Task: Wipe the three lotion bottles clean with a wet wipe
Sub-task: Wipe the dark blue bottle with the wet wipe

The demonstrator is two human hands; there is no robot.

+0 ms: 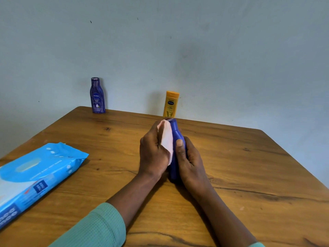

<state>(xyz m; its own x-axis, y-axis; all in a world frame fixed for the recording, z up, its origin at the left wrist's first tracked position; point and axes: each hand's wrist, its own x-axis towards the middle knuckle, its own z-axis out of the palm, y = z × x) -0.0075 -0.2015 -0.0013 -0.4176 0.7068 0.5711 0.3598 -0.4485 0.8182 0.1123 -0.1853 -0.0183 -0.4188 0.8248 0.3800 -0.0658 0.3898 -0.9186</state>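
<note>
- Right grip curls round the blue lotion bottle near bench centre; keep it steady.
- Left grip pinches the wet wipe against its neck; I'd rotate the bottle, wiping downward.
- Nivea bottle at eleven o'clock and Vaseline bottle at twelve stand apart.

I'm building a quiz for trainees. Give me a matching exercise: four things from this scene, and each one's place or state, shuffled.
1. Nivea bottle
2. yellow bottle
3. blue bottle
4. wipes pack

A. gripped by right hand, left hand rubbing wet wipe on it
B. lying flat, near left
C. upright, far left corner
D. upright, far edge, middle

Pairs: 1-C, 2-D, 3-A, 4-B
</note>
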